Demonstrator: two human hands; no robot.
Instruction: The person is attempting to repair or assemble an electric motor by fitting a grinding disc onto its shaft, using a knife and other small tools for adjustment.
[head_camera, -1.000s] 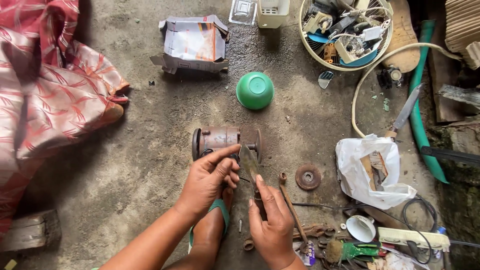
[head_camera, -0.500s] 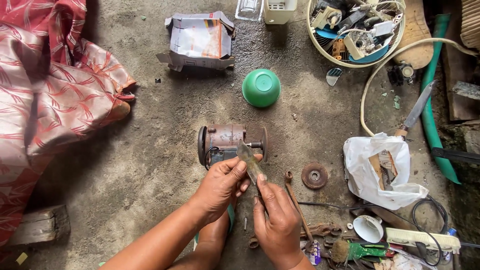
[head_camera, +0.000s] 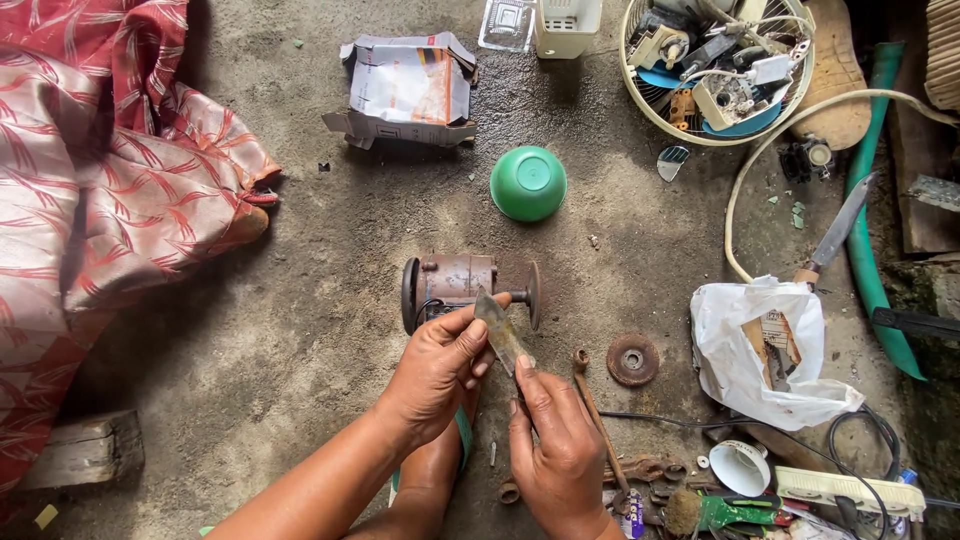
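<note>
Left hand (head_camera: 435, 375): grip closed, thumb and fingertips pinching the upper part of a thin, flat, dull strip (head_camera: 503, 335). Right hand (head_camera: 560, 450): grip closed around the strip's lower end, index finger laid up along it. The strip runs slanted between the two grips, upper tip toward 11 o'clock, lower end toward 5 o'clock; its tip lies over the body of a small rusty motor (head_camera: 455, 285).

The motor lies on its side on the concrete floor (head_camera: 300, 330) just at 12 o'clock of the hands, a disc on each end of its shaft. A bare foot in a green sandal (head_camera: 462, 440) shows beneath the hands.

At 3 o'clock of the right hand: a rusty rod (head_camera: 595, 415), just beside the fingers, and a rusted round disc (head_camera: 633, 360) beyond it. Farther at 3 o'clock, a crumpled white plastic bag (head_camera: 765, 350); a knife (head_camera: 835, 232) lies above it.

At 12 o'clock past the motor: an upturned green bowl (head_camera: 528, 183). At 11 o'clock, a torn cardboard box (head_camera: 410, 90). At 1 o'clock, a wire basket (head_camera: 715, 65) of electrical parts. At 9 to 10 o'clock, well apart, red patterned cloth (head_camera: 110, 190). At 5 o'clock, small tools and a brush; details too cluttered to tell.
</note>
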